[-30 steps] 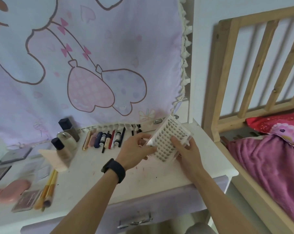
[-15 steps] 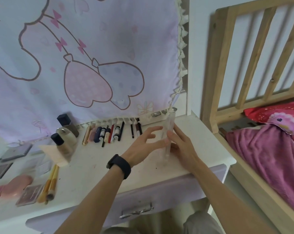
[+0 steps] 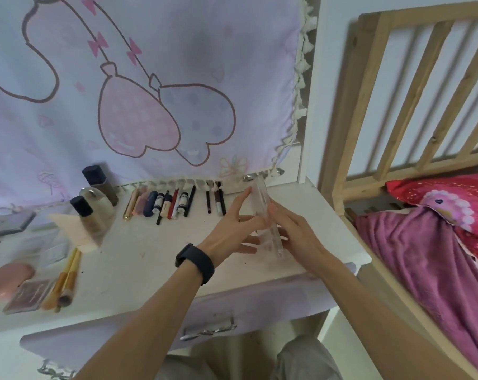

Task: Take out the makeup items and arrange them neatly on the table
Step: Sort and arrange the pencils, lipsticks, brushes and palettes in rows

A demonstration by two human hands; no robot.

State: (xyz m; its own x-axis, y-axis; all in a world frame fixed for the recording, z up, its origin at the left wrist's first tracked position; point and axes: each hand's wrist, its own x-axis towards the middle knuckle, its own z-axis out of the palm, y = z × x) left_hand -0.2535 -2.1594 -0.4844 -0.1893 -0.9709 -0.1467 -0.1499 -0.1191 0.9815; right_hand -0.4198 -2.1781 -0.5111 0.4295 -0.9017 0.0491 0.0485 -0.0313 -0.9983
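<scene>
A clear plastic lash case (image 3: 268, 223) stands on its long edge on the white table (image 3: 139, 259), near the right end. My left hand (image 3: 229, 231) presses its left face with straight fingers. My right hand (image 3: 300, 237) holds the case from the right side, fingertips on its upper edge. A row of lipsticks, tubes and pencils (image 3: 172, 204) lies along the back of the table. Bottles (image 3: 95, 204) stand to their left. Yellow-handled brushes (image 3: 65, 281), a palette (image 3: 26, 294) and a pink puff (image 3: 7, 275) lie at the left.
A pink cartoon cloth (image 3: 150, 91) hangs behind the table. A wooden bed frame (image 3: 413, 91) with a magenta blanket (image 3: 424, 256) stands close on the right. Below the table's front edge, a lilac drawer shows its metal handle (image 3: 207, 329).
The lash case was held flat-faced toward me above the table; both hands turned it onto its edge and set it down on the table between them.
</scene>
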